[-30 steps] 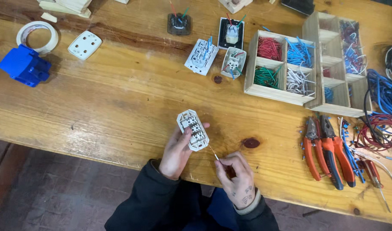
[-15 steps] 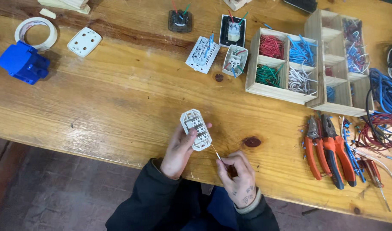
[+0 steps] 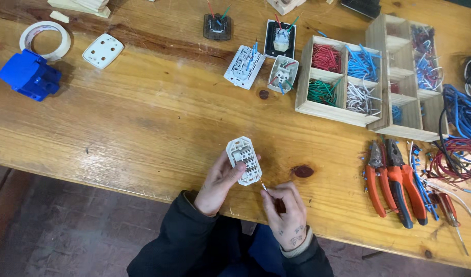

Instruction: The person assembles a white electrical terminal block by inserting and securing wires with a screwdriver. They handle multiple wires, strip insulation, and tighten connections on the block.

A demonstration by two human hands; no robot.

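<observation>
Far left on the wooden table (image 3: 117, 118): blue plastic box (image 3: 29, 76), tape roll (image 3: 44, 40) just behind it, white cover plate (image 3: 103, 50) to its right. Wide bare stretch of tabletop between these and the hands, open room there.

Left hand (image 3: 218, 183) comes up from the near table edge, dark sleeve, wrist over the edge, fingers wrapped around the lower part of a white socket module (image 3: 243, 160). Thumb on its face, module tilted, back side with terminals facing the camera, held just above the table near the front edge.

Right hand (image 3: 284, 213) sits just right and nearer, fingers curled shut, pinching a thin white wire piece (image 3: 263, 186) whose tip points up-left at the module's lower corner. Touching or just short, cannot tell. Hands close together but not touching.

Behind, mid-table: more socket modules with coloured wires, white one (image 3: 243, 65), smaller one (image 3: 283, 74), two dark-framed ones (image 3: 218, 25) (image 3: 281, 38) near the far edge.

Right: wooden compartment tray (image 3: 343, 110) with red, blue, green, white wire bits, taller divided box (image 3: 420, 128) touching it. Orange-handled pliers (image 3: 394, 179) lie right of the right hand, well apart, with a dark knot (image 3: 302, 171) between. Blue and red wire coils (image 3: 458, 138) crowd the far right edge, little free room there.
</observation>
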